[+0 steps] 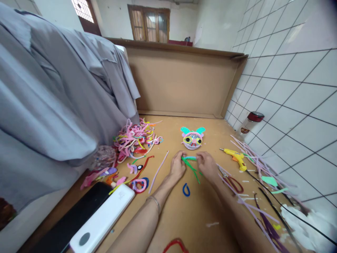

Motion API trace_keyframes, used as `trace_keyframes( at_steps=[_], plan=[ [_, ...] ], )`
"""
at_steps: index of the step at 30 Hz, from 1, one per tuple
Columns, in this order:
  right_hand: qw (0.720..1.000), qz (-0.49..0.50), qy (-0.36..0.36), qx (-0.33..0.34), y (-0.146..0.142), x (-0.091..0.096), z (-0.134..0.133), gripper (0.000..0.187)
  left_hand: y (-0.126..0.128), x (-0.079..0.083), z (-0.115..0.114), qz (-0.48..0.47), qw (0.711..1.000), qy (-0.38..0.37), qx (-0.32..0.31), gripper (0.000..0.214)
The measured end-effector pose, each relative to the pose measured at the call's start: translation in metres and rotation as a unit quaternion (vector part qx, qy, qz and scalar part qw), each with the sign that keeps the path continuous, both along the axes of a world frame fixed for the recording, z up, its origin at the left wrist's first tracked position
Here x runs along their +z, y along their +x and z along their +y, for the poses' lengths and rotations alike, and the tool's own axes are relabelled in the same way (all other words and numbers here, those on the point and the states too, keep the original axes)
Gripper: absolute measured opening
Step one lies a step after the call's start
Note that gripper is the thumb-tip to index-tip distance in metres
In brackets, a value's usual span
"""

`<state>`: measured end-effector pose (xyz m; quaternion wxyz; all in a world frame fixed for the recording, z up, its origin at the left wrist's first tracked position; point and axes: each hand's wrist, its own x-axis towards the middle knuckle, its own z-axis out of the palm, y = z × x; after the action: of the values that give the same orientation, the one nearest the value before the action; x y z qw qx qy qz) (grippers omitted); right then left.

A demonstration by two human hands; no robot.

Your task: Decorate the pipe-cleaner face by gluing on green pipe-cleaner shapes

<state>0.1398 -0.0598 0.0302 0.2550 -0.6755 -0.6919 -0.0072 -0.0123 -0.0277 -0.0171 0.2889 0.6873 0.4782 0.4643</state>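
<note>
My left hand (pixel 178 165) is closed with its fingertips on green pipe cleaners (pixel 193 168), whose loose ends point down and right. A light blue-green pipe cleaner (pixel 190 158) runs across to my right hand (pixel 207 166), where the fingers pinch around its far end; that grip is partly hidden. Just beyond my hands lies a round animal face (pixel 193 135) with teal ears, yellow-rimmed black eyes and a pink nose. Nearer to me, a dark blue pipe-cleaner loop (pixel 188 192) rests on the brown table (pixel 181 221). A single lilac pipe cleaner (pixel 158 172) lies left of my left hand.
A tangled pipe-cleaner heap (pixel 135 137) sits at left, with a white power bank (pixel 105 218) nearer. On the right are scissors (pixel 229 180), a yellow glue gun (pixel 237 155), lilac stems (pixel 259 168) and a red-lidded jar (pixel 251 124). A cardboard panel (pixel 181 82) stands behind.
</note>
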Motion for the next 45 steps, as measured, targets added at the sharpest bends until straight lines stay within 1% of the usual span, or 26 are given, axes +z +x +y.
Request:
trace_keyframes(
  at_steps=[2, 3, 5, 7, 9, 11, 13, 15, 21, 23, 25, 28, 31, 35, 39, 42, 45],
  plan=[
    [0.999, 0.044, -0.006, 0.029, -0.019, -0.01, 0.004, 0.025, 0.0, -0.003, 0.004, -0.075, 0.997, -0.012, 0.0, 0.047],
    [0.998, 0.05, 0.005, 0.029, -0.023, -0.015, 0.004, 0.024, 0.0, -0.004, 0.006, -0.113, 0.993, -0.021, 0.0, 0.05],
    [0.998, 0.054, 0.034, 0.029, -0.025, -0.023, 0.002, 0.023, 0.0, -0.006, 0.009, -0.182, 0.982, -0.043, 0.002, 0.051],
    [0.997, 0.042, 0.045, 0.039, -0.021, -0.025, -0.004, 0.021, -0.002, -0.006, 0.012, -0.232, 0.97, -0.065, 0.017, 0.048],
    [0.998, 0.006, 0.023, 0.056, -0.019, -0.023, -0.01, 0.018, -0.003, -0.006, 0.013, -0.26, 0.961, -0.08, 0.045, 0.042],
    [0.996, -0.044, -0.016, 0.071, -0.021, -0.02, -0.015, 0.015, -0.005, -0.005, 0.013, -0.273, 0.955, -0.084, 0.075, 0.034],
    [0.993, -0.071, -0.047, 0.083, -0.023, -0.018, -0.017, 0.015, -0.006, -0.004, 0.014, -0.276, 0.953, -0.078, 0.096, 0.027],
    [0.993, -0.061, -0.053, 0.086, -0.024, -0.016, -0.017, 0.018, -0.008, -0.003, 0.014, -0.269, 0.955, -0.071, 0.107, 0.023],
    [0.997, -0.01, -0.007, 0.081, -0.014, -0.01, -0.015, 0.021, -0.009, 0.005, 0.009, -0.233, 0.963, -0.065, 0.12, 0.016],
    [0.997, -0.004, 0.002, 0.079, -0.011, -0.01, -0.015, 0.021, -0.007, 0.009, 0.004, -0.217, 0.97, -0.053, 0.097, 0.019],
    [0.997, -0.005, 0.005, 0.076, -0.01, -0.013, -0.014, 0.021, -0.003, 0.012, -0.001, -0.197, 0.978, -0.049, 0.055, 0.024],
    [0.997, -0.018, 0.009, 0.08, -0.011, -0.019, -0.012, 0.02, 0.0, 0.014, -0.004, -0.182, 0.981, -0.068, 0.007, 0.029],
    [0.997, -0.018, 0.021, 0.079, -0.011, -0.022, -0.011, 0.022, 0.001, 0.013, -0.003, -0.191, 0.978, -0.08, 0.0, 0.033],
    [0.996, -0.041, 0.03, 0.076, -0.012, -0.02, -0.013, 0.022, 0.001, 0.011, -0.003, -0.17, 0.983, -0.073, -0.007, 0.039],
    [0.995, -0.059, 0.036, 0.073, -0.013, -0.019, -0.016, 0.023, 0.004, 0.007, -0.003, -0.179, 0.981, -0.071, -0.017, 0.03],
    [0.994, -0.015, 0.039, 0.096, -0.012, -0.024, -0.014, 0.025, 0.005, 0.007, -0.002, -0.2, 0.977, -0.076, -0.023, 0.03],
    [0.99, 0.069, 0.052, 0.114, -0.011, -0.03, -0.01, 0.027, 0.004, 0.008, -0.001, -0.204, 0.974, -0.089, -0.036, 0.035]
  ],
)
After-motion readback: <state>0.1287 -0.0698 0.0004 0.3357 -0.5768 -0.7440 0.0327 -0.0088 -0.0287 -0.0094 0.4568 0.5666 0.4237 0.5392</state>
